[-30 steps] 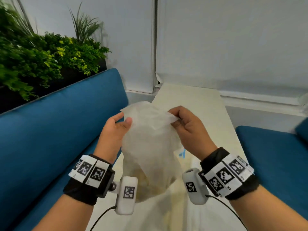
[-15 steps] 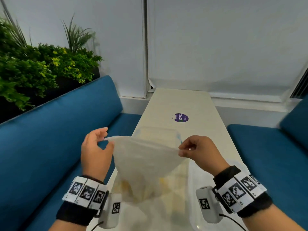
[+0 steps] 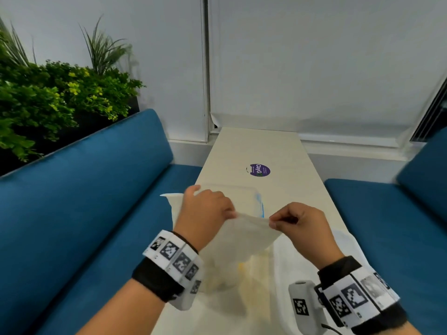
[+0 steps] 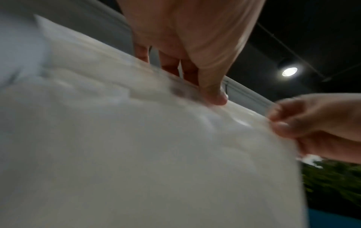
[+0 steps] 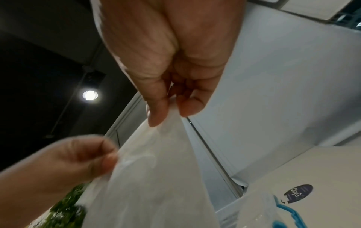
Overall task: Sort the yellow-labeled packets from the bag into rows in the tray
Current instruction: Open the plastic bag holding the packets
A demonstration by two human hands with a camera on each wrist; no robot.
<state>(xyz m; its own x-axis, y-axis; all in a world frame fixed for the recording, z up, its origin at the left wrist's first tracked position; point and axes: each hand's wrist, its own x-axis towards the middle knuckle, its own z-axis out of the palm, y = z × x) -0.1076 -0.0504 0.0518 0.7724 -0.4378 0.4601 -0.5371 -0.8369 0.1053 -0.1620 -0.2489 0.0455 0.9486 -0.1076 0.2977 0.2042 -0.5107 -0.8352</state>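
A translucent white bag (image 3: 246, 238) hangs between my hands above the near end of the table, blurred in the left wrist view (image 4: 136, 154). Faint yellow packets (image 3: 242, 265) show through its lower part. My left hand (image 3: 232, 213) (image 4: 195, 86) pinches the bag's top edge, thumb on the near side and fingers behind. My right hand (image 3: 273, 222) (image 5: 171, 115) pinches the same edge between thumb and forefinger, a short way to the right. The clear tray (image 3: 260, 204) with blue trim (image 5: 281, 206) sits on the table just beyond the hands, partly hidden by them.
The long pale table (image 3: 266, 146) carries a round purple sticker (image 3: 260, 170) beyond the tray. Blue benches flank it at left (image 3: 84, 201) and right (image 3: 387, 226). Green plants (image 3: 48, 105) stand behind the left bench. Pale plastic (image 3: 348, 243) lies under my right wrist.
Both hands have come down with the bag from chest height to just above the table. My left hand has moved right along the rim and closed on it, nearer the right hand.
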